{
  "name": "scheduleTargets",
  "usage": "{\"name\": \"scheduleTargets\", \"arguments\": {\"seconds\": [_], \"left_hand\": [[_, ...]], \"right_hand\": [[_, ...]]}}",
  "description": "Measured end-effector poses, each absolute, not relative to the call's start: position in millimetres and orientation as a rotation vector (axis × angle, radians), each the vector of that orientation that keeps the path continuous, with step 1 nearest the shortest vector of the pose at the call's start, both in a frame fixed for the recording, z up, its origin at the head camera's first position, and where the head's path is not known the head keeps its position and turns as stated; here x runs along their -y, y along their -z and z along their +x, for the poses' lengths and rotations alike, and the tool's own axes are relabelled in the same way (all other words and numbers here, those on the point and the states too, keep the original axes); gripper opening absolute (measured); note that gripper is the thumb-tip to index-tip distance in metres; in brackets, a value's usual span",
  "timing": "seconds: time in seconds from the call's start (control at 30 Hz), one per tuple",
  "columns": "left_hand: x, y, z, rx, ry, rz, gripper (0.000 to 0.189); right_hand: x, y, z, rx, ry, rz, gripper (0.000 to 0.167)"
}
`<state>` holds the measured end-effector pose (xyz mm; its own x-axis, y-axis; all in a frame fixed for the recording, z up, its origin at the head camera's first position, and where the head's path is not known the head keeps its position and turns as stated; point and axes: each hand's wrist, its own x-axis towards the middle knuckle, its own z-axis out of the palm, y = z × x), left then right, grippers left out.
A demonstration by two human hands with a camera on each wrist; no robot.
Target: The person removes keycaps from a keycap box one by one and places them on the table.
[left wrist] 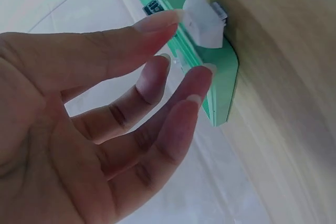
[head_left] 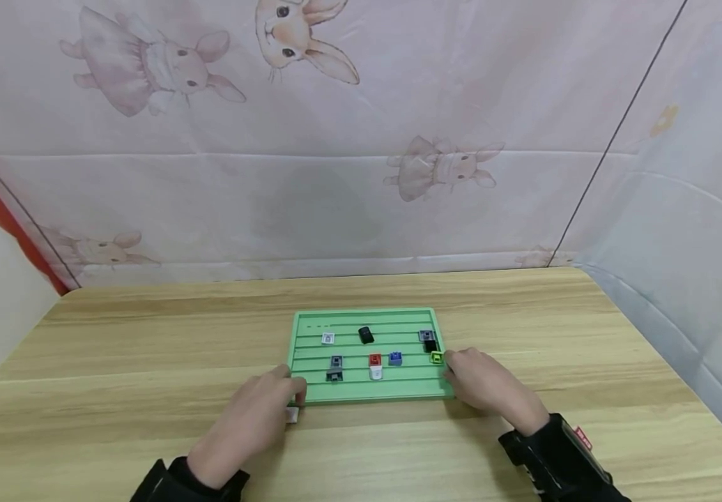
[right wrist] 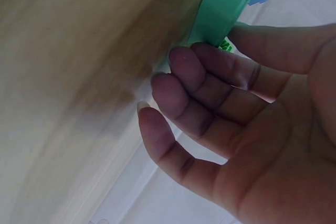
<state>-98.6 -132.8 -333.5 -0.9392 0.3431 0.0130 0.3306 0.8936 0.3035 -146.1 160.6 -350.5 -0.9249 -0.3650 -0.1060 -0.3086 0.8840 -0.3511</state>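
A light-green ridged tray lies on the wooden table, with small keycap-like pieces on it. My left hand is at its front left corner. In the left wrist view, a white keycap-like piece is beside the tray's edge, close to the thumb tip; the left fingers are loosely bent, apart from the thumb. At the tray's right edge, my right hand pinches the rim between thumb and index finger, near a yellow-green piece. The other right fingers curl loosely below the tray's side.
On the tray are a black piece, a red piece, a blue piece, a white piece and several others. The wooden table extends around it. Fabric walls with rabbit prints stand behind and at the sides.
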Motion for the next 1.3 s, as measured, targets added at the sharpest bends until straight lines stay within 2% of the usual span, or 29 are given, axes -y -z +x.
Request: {"name": "scheduleTargets", "arguments": {"seconds": [0.73, 1.07, 1.3], "left_hand": [[105.5, 332.2, -119.3, -3.093, -0.510, 0.687, 0.013], [96.1, 338.2, -122.8, -3.050, -0.516, 0.765, 0.033], [95.0, 343.3, -124.6, -3.026, -0.483, 0.864, 0.036]], "right_hand": [[-160.4, 351.9, -145.9, -2.894, 0.502, -0.529, 0.006], [-159.9, 351.0, -146.0, -2.897, 0.497, -0.527, 0.007], [-160.2, 350.8, -145.8, -2.893, 0.501, -0.514, 0.008]]}}
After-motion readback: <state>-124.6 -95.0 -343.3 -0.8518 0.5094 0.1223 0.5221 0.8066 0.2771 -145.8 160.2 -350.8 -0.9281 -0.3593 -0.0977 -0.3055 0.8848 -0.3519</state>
